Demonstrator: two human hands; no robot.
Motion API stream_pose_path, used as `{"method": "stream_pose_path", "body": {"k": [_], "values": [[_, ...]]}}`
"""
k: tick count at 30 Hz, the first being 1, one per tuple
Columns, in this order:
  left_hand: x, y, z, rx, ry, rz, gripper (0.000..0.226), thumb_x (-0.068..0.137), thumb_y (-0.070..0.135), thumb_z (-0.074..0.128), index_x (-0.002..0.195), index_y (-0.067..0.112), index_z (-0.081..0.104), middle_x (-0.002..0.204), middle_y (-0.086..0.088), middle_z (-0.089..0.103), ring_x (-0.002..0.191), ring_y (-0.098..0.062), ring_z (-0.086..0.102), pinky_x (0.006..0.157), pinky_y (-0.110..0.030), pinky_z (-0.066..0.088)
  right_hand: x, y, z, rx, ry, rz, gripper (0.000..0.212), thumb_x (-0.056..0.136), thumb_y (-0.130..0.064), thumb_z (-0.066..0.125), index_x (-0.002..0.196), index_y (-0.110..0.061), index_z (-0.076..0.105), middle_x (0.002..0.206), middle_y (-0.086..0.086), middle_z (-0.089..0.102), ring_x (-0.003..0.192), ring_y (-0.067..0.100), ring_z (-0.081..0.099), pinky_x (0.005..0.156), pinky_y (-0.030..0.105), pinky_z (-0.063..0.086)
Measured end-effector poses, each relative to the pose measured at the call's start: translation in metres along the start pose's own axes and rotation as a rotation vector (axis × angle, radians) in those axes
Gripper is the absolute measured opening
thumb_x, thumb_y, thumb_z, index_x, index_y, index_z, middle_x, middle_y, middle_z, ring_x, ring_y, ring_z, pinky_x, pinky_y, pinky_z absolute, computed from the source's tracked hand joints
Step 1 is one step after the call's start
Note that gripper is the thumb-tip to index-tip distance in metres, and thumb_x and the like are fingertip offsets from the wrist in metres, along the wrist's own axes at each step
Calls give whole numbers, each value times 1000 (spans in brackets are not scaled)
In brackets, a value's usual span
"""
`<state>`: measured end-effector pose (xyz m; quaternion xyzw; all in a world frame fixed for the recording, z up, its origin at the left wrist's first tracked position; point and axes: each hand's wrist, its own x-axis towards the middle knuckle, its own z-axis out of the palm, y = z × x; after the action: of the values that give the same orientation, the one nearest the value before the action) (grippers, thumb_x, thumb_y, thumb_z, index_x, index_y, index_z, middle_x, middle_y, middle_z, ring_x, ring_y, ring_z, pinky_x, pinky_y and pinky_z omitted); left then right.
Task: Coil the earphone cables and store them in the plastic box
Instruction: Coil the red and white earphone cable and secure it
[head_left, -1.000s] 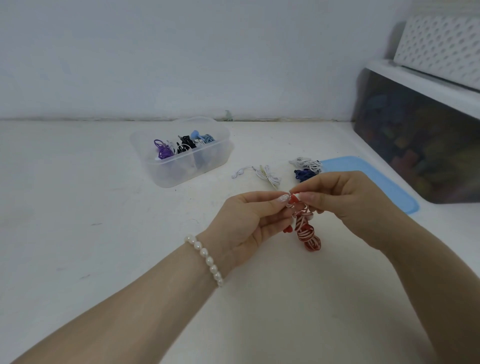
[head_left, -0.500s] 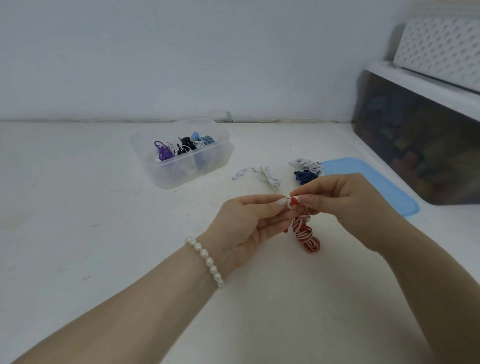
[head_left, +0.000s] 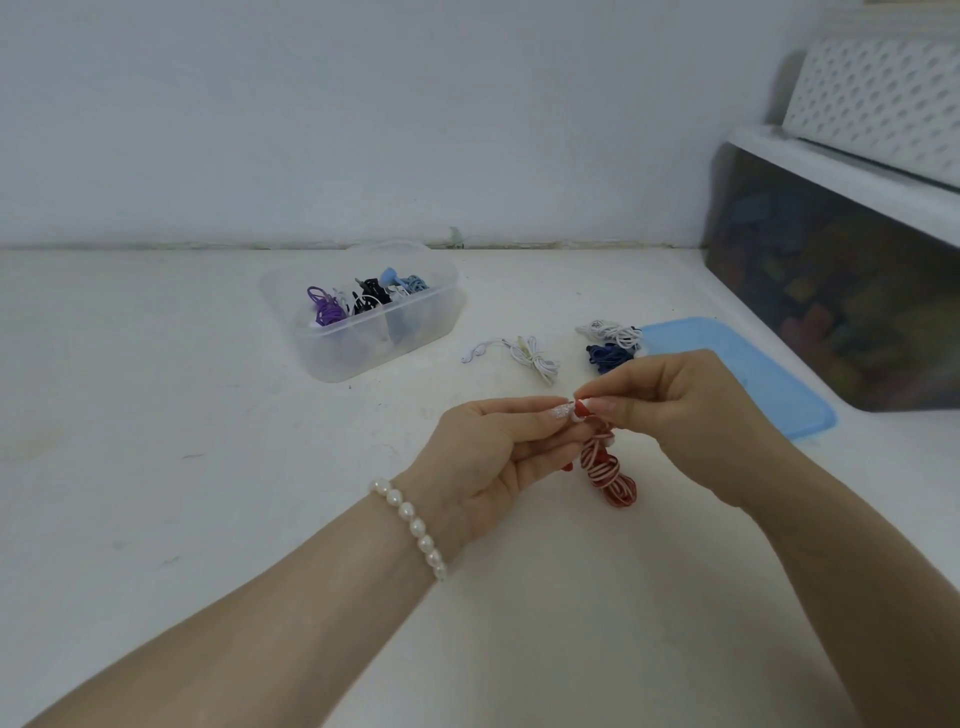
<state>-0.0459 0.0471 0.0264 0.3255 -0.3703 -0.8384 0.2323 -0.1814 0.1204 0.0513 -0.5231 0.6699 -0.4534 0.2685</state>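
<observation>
Red-and-white striped earphone cable (head_left: 608, 470), wound into a loose elongated bundle, hung between the two hands above the white tabletop (head_left: 156, 467), its long axis running downward and slightly to the right from the fingertips. Both hands were pinched shut on its upper end: the left hand (head_left: 488, 457), with a pearl bracelet (head_left: 410, 525) at the wrist, gripped it between thumb and forefinger, and the right hand (head_left: 680, 410) did the same from the other side, so that the fingertips all but touched. Which hand bore the weight could not be told.

Beyond and to the left of the hands stood the clear plastic divided box (head_left: 363, 358), already holding purple, black and pale-blue coiled earphones. It lay well apart from the bundle, on the left hand's side, so that hand looked the nearer for the carry, though either could probably reach.

Between hands and box, loose on the table, lay a white earphone set (head_left: 530, 356), partly coiled; just right of it were a white tangle (head_left: 610, 332) and a dark blue tangle (head_left: 608, 356) beside a light blue plastic lid (head_left: 753, 374).

By my judgement the bundle was in the last of its tying-off, the free end being tucked at the top, with three more sets left.
</observation>
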Motion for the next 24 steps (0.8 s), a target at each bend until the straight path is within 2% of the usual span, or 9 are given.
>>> {"method": "stream_pose_path", "body": {"k": [11, 15, 20, 24], "values": [[-2, 0, 2, -41, 57, 4, 9, 76, -9, 61, 79, -1, 65, 66, -14, 71, 56, -16, 69, 53, -21, 56, 0, -1, 3, 46, 37, 4, 20, 77, -1, 67, 71, -20, 71, 58, -2, 69, 57, 3, 60, 62, 14, 51], [-1, -1, 2, -51, 99, 39, 10, 76, -10, 61, 79, -1, 63, 66, -15, 70, 57, -18, 69, 54, -22, 57, 1, -1, 7, 62, 73, 6, 20, 77, 2, 67, 72, -16, 70, 63, 3, 69, 55, 5, 61, 60, 15, 51], [-2, -3, 4, -68, 127, 91, 10, 77, -11, 61, 80, -2, 63, 68, -16, 71, 61, -20, 70, 60, -25, 58, 1, 2, 10, 50, 127, 0, 22, 76, 0, 69, 69, -21, 70, 64, -3, 71, 61, 10, 64, 64, 20, 53], [-4, -3, 7, -115, 139, 130, 8, 77, -10, 61, 82, -4, 63, 66, -16, 70, 59, -19, 70, 60, -24, 58, 1, 0, 13, 13, 172, -22, 24, 75, -2, 70, 67, -25, 69, 58, -10, 68, 59, 2, 63, 66, 17, 53]]}}
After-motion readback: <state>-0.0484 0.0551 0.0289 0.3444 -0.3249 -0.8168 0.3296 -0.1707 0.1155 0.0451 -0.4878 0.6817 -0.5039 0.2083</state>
